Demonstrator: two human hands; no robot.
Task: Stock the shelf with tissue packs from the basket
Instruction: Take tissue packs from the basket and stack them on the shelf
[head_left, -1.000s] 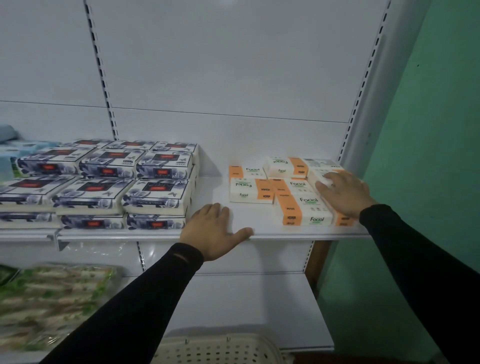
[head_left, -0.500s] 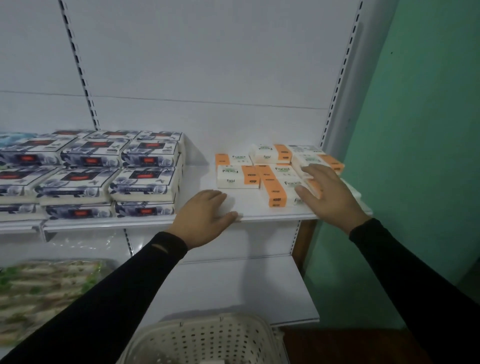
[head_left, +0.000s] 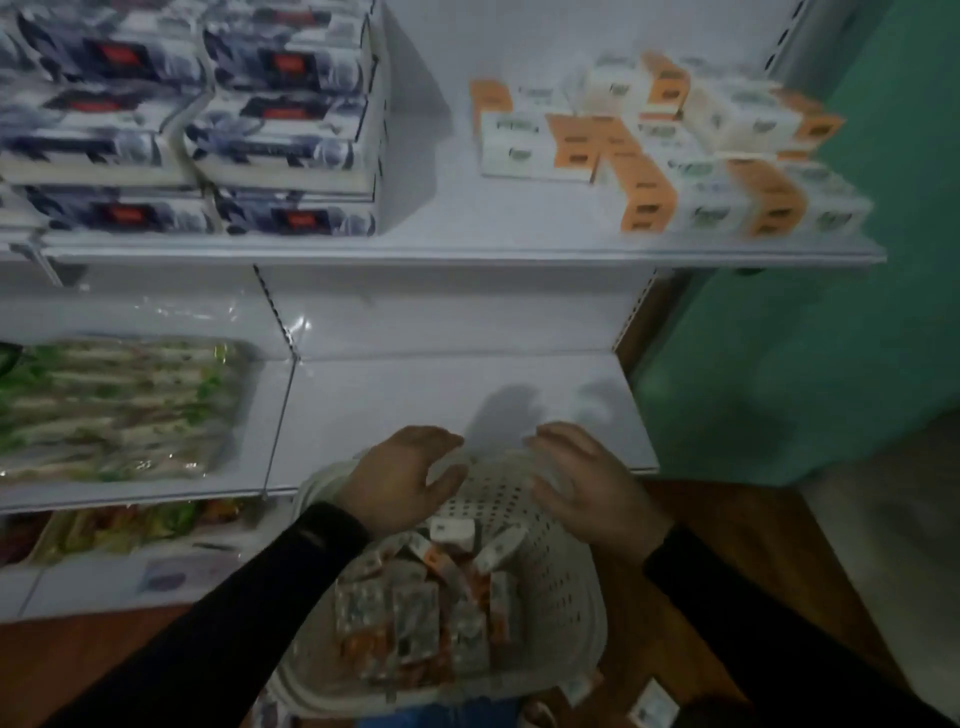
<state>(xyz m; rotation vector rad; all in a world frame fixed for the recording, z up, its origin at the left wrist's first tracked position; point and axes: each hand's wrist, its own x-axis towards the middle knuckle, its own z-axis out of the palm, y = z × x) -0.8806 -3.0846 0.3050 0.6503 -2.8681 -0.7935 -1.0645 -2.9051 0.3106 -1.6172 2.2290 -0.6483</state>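
Note:
A white perforated basket (head_left: 563, 587) stands on the floor in front of the shelving, holding several white-and-orange tissue packs (head_left: 431, 608). My left hand (head_left: 402, 480) and my right hand (head_left: 589, 483) hover side by side over the basket's far rim, fingers spread, holding nothing. On the upper shelf (head_left: 467, 244), several white-and-orange tissue packs (head_left: 670, 150) lie grouped at the right end.
Stacked dark blue-and-white tissue boxes (head_left: 280, 124) fill the upper shelf's left side. A green-patterned plastic-wrapped bundle (head_left: 119, 410) lies on the lower shelf at left. A green wall (head_left: 831, 338) stands to the right. One loose pack (head_left: 652, 704) lies on the brown floor.
Both hands have left the upper shelf and dropped down to the basket. The view has tilted downward, bringing the basket and its packs into sight.

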